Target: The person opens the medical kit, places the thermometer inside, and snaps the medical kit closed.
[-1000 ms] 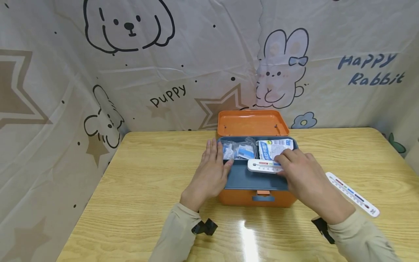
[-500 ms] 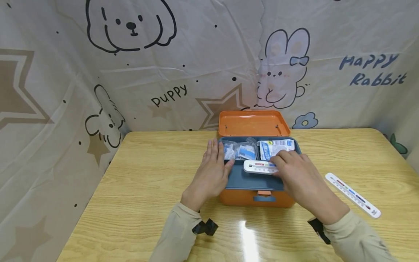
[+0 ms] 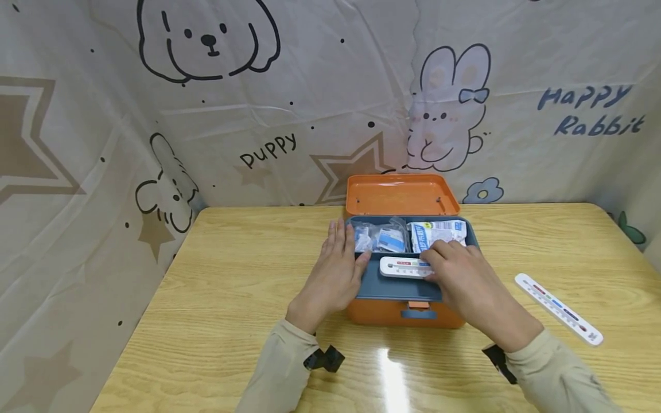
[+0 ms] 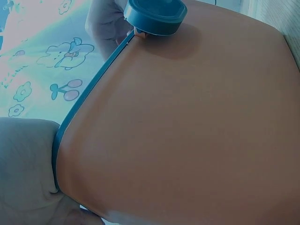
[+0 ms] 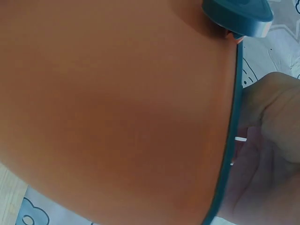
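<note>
In the head view, my right hand (image 3: pixel 467 281) pinches a white strip thermometer (image 3: pixel 405 267) by its right end. The thermometer lies level over the front blue-grey section of an orange storage box (image 3: pixel 379 312), whose orange lid (image 3: pixel 403 195) is tipped back. Whether it touches the surface below, I cannot tell. My left hand (image 3: pixel 330 275) rests along the box's left edge, fingers straight. Both wrist views are filled by the box's orange wall (image 4: pixel 178 126), with part of the right hand (image 5: pixel 272 154) past the rim in the right wrist view.
Behind the front section, the box's compartments hold clear bags of small items (image 3: pixel 389 238) and a white-and-blue packet (image 3: pixel 436 232). A second white thermometer (image 3: pixel 558 308) lies on the wooden table (image 3: pixel 248 258) to the right. A printed cloth (image 3: pixel 248 115) hangs behind.
My right hand has brought the thermometer left and slightly toward me over the box's front section. The left hand stays at the box's edge.
</note>
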Action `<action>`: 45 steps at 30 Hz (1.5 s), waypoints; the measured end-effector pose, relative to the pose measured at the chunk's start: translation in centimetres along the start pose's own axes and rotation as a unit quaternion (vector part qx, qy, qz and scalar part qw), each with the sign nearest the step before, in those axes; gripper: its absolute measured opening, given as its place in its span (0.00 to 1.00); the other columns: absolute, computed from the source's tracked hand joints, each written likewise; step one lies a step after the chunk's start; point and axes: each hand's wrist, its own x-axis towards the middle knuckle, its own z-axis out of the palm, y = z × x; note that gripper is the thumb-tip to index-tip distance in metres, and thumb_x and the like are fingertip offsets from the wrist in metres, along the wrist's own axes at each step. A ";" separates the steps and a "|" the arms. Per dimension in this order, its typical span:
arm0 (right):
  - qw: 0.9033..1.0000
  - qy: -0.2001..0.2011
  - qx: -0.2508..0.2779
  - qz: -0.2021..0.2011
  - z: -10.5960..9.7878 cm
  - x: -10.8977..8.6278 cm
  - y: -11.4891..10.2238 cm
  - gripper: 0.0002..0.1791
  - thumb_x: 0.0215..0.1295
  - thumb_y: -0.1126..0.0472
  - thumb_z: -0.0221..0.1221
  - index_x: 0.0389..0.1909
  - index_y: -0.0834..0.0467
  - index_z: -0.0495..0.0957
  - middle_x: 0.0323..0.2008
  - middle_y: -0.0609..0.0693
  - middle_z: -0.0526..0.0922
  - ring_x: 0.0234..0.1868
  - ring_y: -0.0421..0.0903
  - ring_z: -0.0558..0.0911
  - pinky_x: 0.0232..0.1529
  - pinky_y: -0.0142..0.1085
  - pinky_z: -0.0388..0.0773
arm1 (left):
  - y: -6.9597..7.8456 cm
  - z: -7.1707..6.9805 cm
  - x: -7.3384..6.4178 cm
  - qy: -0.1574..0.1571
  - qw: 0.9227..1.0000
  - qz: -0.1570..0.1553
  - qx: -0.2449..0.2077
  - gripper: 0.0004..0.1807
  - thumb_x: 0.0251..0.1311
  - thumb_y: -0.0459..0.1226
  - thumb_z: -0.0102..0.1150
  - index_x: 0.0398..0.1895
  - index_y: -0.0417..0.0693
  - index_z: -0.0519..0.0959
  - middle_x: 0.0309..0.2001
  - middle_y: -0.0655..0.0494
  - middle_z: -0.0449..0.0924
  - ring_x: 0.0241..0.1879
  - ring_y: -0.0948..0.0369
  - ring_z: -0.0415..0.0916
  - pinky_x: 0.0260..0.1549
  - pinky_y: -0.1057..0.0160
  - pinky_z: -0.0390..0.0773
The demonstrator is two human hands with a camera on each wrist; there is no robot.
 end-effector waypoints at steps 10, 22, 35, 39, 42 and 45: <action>1.000 0.021 0.003 -0.008 0.3 -0.4 0.3 0.16 0.52 0.65 0.71 0.42 0.65 0.82 0.37 0.56 0.81 0.41 0.55 0.79 0.39 0.50 0.75 | 0.3 0.1 0.0 -0.001 1.000 0.007 -0.015 0.36 0.76 0.51 0.22 0.75 0.35 0.39 0.75 0.41 0.24 0.73 0.50 0.19 0.71 0.51 0.38; 0.999 0.034 0.000 -0.007 0.3 -0.9 0.5 0.18 0.49 0.63 0.74 0.42 0.62 0.84 0.37 0.54 0.81 0.40 0.53 0.79 0.39 0.48 0.75 | 0.7 0.5 -0.1 0.007 0.999 0.016 -0.028 0.36 0.76 0.51 0.23 0.75 0.34 0.40 0.75 0.40 0.26 0.74 0.48 0.22 0.71 0.50 0.40; 0.999 0.047 0.008 -0.004 0.6 -0.6 0.8 0.18 0.49 0.57 0.74 0.39 0.61 0.84 0.32 0.51 0.81 0.34 0.50 0.80 0.35 0.46 0.75 | 0.5 0.6 -0.2 0.005 0.999 0.010 -0.037 0.36 0.76 0.51 0.23 0.75 0.35 0.39 0.75 0.41 0.25 0.74 0.50 0.21 0.71 0.51 0.39; 0.995 0.084 0.052 0.000 0.0 -1.1 1.9 0.16 0.49 0.55 0.74 0.36 0.60 0.84 0.31 0.51 0.82 0.30 0.48 0.80 0.32 0.45 0.78 | 0.3 0.6 -0.2 0.002 0.999 0.011 -0.041 0.36 0.76 0.52 0.23 0.75 0.35 0.38 0.75 0.41 0.26 0.74 0.49 0.21 0.71 0.51 0.39; 0.989 0.119 0.080 0.015 -0.6 -1.6 3.2 0.15 0.50 0.56 0.73 0.35 0.59 0.83 0.32 0.51 0.83 0.30 0.48 0.81 0.31 0.46 0.79 | 0.2 0.5 0.0 0.008 0.999 0.008 -0.034 0.36 0.76 0.52 0.24 0.75 0.35 0.39 0.76 0.40 0.27 0.74 0.48 0.22 0.71 0.50 0.40; 0.988 0.131 0.082 0.032 -1.0 -2.0 4.1 0.13 0.52 0.58 0.72 0.36 0.60 0.83 0.33 0.52 0.84 0.32 0.49 0.82 0.32 0.48 0.79 | 0.0 0.3 0.1 0.011 1.000 0.005 -0.026 0.36 0.76 0.52 0.24 0.75 0.35 0.39 0.76 0.40 0.28 0.74 0.48 0.23 0.71 0.50 0.40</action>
